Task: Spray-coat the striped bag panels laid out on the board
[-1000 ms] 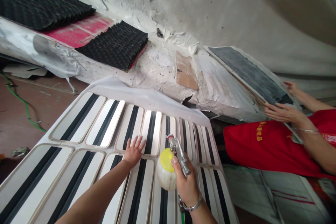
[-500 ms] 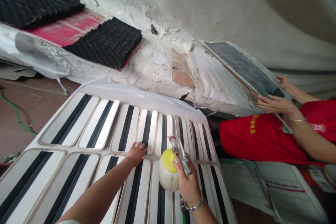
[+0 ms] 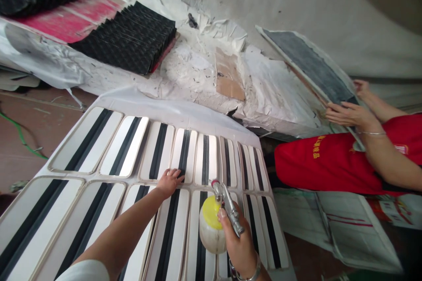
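My right hand [image 3: 239,237] is wrapped round a metal spray gun [image 3: 228,206] with a yellow-lidded, cloudy white cup [image 3: 211,230]. Its nozzle points toward the far side, over the gap between the two rows of panels. With fingers stretched out, my left hand [image 3: 169,182] rests at the near end of a white panel [image 3: 178,149] with a black centre strip. Several similar rounded panels lie in two rows; one upper-row panel [image 3: 123,147] sits slightly tilted. My right forearm and the gun cover parts of the near row.
A co-worker in a red apron [image 3: 303,162] holds a framed screen [image 3: 306,66] at the right. Behind stands a long bench covered in pale sheeting [image 3: 194,72], with black quilted sheets [image 3: 128,39] and a cardboard piece [image 3: 229,72]. A green hose [image 3: 21,134] lies on the floor.
The spray gun and my right hand have drawn back slightly toward me. My left hand stays at the same panel. The whole view has shifted a little downward.
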Demonstrator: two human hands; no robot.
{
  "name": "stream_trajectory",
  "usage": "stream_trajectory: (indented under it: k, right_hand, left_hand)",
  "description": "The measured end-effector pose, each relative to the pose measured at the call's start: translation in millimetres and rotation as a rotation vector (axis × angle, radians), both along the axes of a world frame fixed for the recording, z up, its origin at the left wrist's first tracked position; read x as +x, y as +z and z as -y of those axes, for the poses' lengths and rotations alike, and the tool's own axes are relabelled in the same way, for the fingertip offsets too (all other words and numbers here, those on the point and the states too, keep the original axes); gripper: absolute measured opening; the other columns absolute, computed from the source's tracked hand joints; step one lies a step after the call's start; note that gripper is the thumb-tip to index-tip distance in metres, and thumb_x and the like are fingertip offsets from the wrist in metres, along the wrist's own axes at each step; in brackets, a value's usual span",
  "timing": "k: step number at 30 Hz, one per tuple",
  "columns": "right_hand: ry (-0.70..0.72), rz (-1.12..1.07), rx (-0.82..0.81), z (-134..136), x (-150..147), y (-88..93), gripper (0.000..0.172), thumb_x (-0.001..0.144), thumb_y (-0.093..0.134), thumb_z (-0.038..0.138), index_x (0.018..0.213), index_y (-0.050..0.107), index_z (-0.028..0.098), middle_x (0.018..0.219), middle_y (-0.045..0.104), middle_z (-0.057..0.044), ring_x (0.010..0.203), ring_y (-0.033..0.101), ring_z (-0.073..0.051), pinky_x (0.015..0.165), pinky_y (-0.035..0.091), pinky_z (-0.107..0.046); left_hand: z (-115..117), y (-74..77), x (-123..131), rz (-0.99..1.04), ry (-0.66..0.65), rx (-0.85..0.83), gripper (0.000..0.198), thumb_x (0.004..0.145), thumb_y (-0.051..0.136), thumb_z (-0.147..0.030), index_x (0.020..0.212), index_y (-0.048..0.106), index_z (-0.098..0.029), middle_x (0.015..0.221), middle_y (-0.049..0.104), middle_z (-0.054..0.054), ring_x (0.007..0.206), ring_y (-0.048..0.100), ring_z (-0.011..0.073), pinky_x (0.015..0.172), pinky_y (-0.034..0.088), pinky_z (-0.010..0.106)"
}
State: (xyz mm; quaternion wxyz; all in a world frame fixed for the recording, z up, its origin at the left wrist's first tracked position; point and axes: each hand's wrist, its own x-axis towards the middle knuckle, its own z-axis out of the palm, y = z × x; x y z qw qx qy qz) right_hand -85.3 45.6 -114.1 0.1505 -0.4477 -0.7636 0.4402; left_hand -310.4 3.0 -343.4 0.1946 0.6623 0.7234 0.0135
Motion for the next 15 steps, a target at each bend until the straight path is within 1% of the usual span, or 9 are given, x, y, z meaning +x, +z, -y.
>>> stream_trajectory:
  k: [4, 6, 8, 10, 12, 15]
  right_hand:
    - [0.003, 0.036, -0.046, 7.8, 11.8, 2.0, 0.027, 0.093, 0.047, 0.035, 0.111, 0.056, 0.017, 0.09, 0.063, -0.005, 0.077, 0.061, -0.012, 0.071, 0.051, -0.019]
    - [0.01, 0.043, -0.079, 12.6, 18.6, 2.6, 0.029, 0.093, 0.047, 0.035, 0.114, 0.056, 0.017, 0.096, 0.063, -0.006, 0.082, 0.062, -0.013, 0.075, 0.051, -0.02]
    - [0.01, 0.047, -0.088, 18.0, 25.4, 3.1, 0.032, 0.093, 0.048, 0.034, 0.12, 0.054, 0.018, 0.104, 0.063, -0.008, 0.091, 0.062, -0.015, 0.08, 0.051, -0.02]
    - [0.015, 0.053, -0.096, 23.3, 30.8, 4.2, 0.035, 0.093, 0.048, 0.034, 0.124, 0.053, 0.019, 0.107, 0.062, -0.008, 0.096, 0.061, -0.016, 0.083, 0.051, -0.021]
    - [0.023, 0.053, -0.122, 27.9, 34.5, 6.0, 0.034, 0.093, 0.048, 0.034, 0.123, 0.053, 0.019, 0.106, 0.062, -0.008, 0.093, 0.061, -0.016, 0.081, 0.051, -0.022]
    - [0.037, 0.061, -0.165, 33.7, 38.4, 9.0, 0.03, 0.093, 0.046, 0.034, 0.117, 0.055, 0.017, 0.101, 0.063, -0.008, 0.085, 0.062, -0.015, 0.075, 0.051, -0.024]
  left_hand:
    - [3.4, -2.9, -0.3, -0.013, 0.011, 0.041, 0.045, 0.085, 0.047, -0.015, 0.129, 0.055, -0.026, 0.137, 0.049, 0.01, 0.126, 0.043, 0.0284, 0.106, 0.029, 0.048]
    - [5.4, -4.4, -0.2, -0.012, 0.021, 0.064, 0.041, 0.087, 0.046, -0.016, 0.125, 0.057, -0.023, 0.133, 0.052, 0.01, 0.123, 0.045, 0.0276, 0.105, 0.031, 0.046]
    - [8.1, -5.7, -0.4, -0.003, 0.04, 0.088, 0.037, 0.088, 0.044, -0.018, 0.121, 0.06, -0.021, 0.128, 0.055, 0.011, 0.119, 0.047, 0.0273, 0.103, 0.033, 0.044]
    - [12.2, -6.9, -0.9, 0.017, 0.061, 0.105, 0.035, 0.089, 0.042, -0.018, 0.118, 0.062, -0.02, 0.124, 0.056, 0.011, 0.116, 0.048, 0.0269, 0.101, 0.035, 0.041]
    - [17.9, -7.9, -1.8, 0.043, 0.078, 0.11, 0.035, 0.088, 0.041, -0.016, 0.115, 0.063, -0.019, 0.121, 0.057, 0.012, 0.114, 0.048, 0.026, 0.098, 0.038, 0.039]
    - [29.4, -9.8, -2.6, 0.07, 0.107, 0.146, 0.033, 0.088, 0.04, -0.016, 0.111, 0.065, -0.018, 0.118, 0.057, 0.012, 0.114, 0.048, 0.0258, 0.096, 0.039, 0.039]
